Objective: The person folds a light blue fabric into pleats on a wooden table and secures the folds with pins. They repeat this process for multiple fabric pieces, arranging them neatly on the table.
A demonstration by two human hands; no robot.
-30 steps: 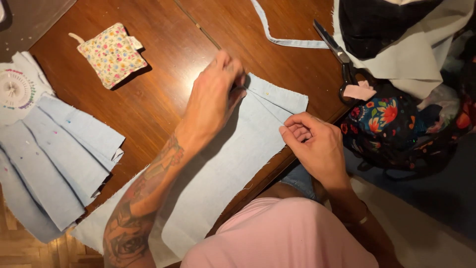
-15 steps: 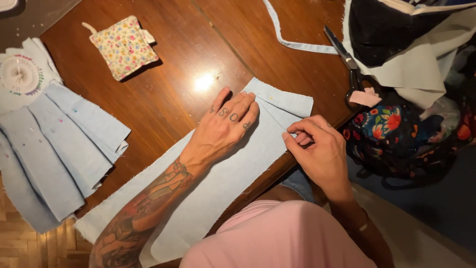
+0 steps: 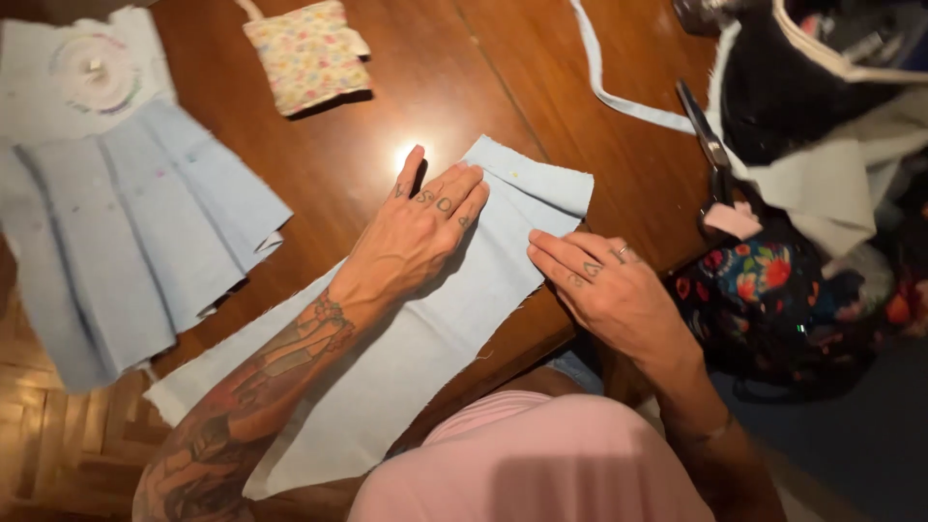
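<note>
Both hands lie flat, fingers spread rather than pinching, on a long strip of pale blue fabric (image 3: 425,338) that runs diagonally across the dark wooden surface (image 3: 329,164) and hangs off its near edge. The left hand (image 3: 420,232) presses near the folded pleats at the far end, and the right hand (image 3: 599,285) rests on the strip's right edge. The cloth looks thin, soft and frayed at the cut edges, so the pleats could slip open if either palm lifts or drags, and the polished wood offers little friction. A pin head shows near the fold, which could prick a sliding finger. Scissors (image 3: 710,150) with metal blades lie near the right hand, beside a heap of bags.
</note>
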